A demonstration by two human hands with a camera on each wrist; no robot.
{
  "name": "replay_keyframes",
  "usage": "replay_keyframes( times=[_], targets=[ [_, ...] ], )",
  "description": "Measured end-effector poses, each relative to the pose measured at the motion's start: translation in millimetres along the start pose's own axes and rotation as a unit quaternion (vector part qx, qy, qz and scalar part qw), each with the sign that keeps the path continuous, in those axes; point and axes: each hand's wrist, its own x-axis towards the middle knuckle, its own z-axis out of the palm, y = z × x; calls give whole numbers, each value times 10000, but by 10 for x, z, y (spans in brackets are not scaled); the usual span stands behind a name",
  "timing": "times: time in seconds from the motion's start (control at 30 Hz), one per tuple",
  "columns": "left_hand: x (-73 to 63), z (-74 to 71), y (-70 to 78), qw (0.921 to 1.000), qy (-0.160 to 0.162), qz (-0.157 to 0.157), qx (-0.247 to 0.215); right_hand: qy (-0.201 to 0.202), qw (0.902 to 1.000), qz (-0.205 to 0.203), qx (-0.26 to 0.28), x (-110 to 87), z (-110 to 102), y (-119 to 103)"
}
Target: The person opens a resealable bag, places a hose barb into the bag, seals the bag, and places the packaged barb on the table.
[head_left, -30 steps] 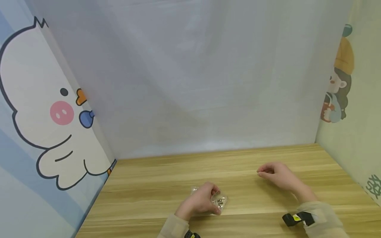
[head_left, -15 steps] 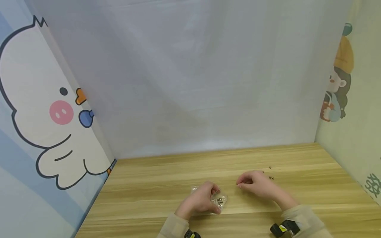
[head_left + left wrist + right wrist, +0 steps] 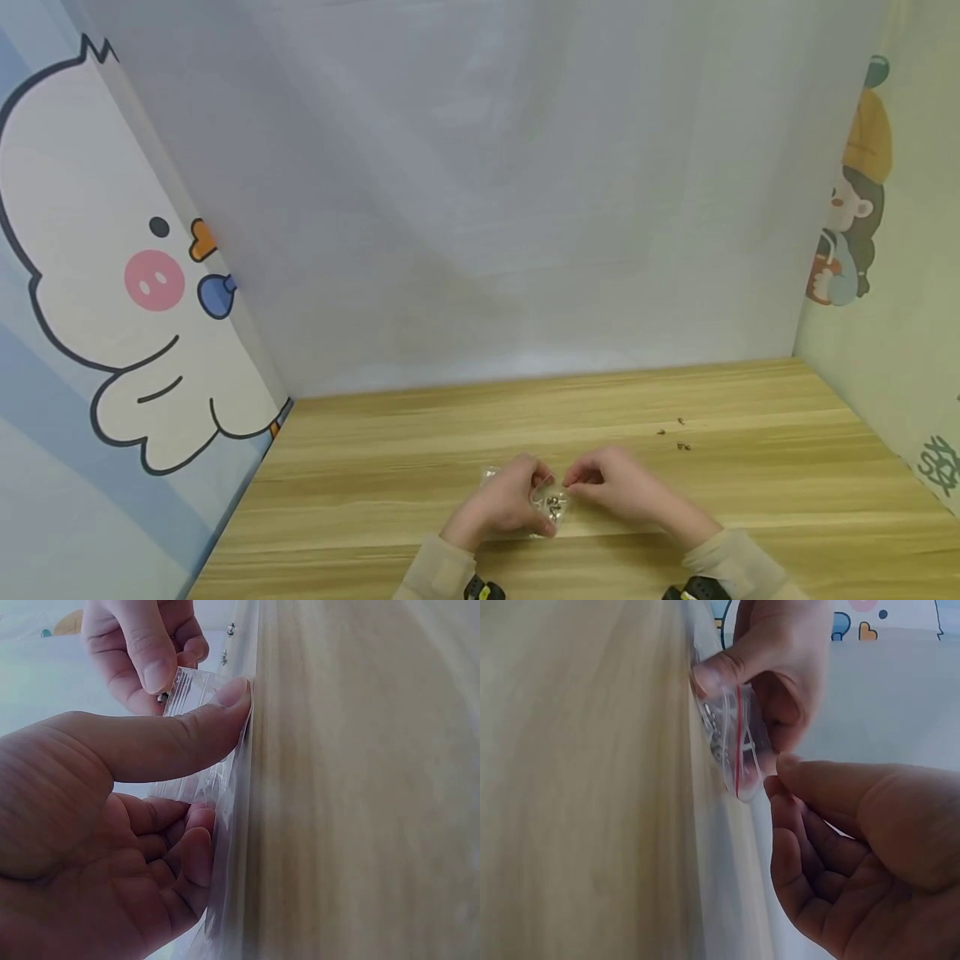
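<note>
My left hand (image 3: 504, 504) grips a small clear zip bag (image 3: 748, 742) between thumb and fingers, low over the wooden table. A red stripe runs along the bag's mouth, which gapes and faces my right hand. Several small shiny metal pieces (image 3: 553, 505) lie inside; their exact kind is too small to tell. My right hand (image 3: 618, 487) is right beside the bag's mouth, thumb and index finger pinched together. In the left wrist view, a tiny metal piece (image 3: 163, 698) pokes out from that pinch, while its other end is hidden by the fingers.
Several loose metal pieces (image 3: 683, 447) are scattered on the wooden table (image 3: 375, 467), behind and to the right of my right hand. A grey-white sheet (image 3: 480, 208) closes off the back, with printed cartoon panels (image 3: 90, 250) on both sides.
My right hand has travelled left and toward me, from the loose metal pieces over to the bag's mouth, uncovering those pieces. The left hand and the bag have stayed nearly still.
</note>
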Motion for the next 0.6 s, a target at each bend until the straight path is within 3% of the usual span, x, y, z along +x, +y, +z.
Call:
replay_keyframes(
  times=[0.6],
  targets=[
    [-14,-12,33,10000,-32,-35,3,282,9994,155,107,78,189,-53]
  ],
)
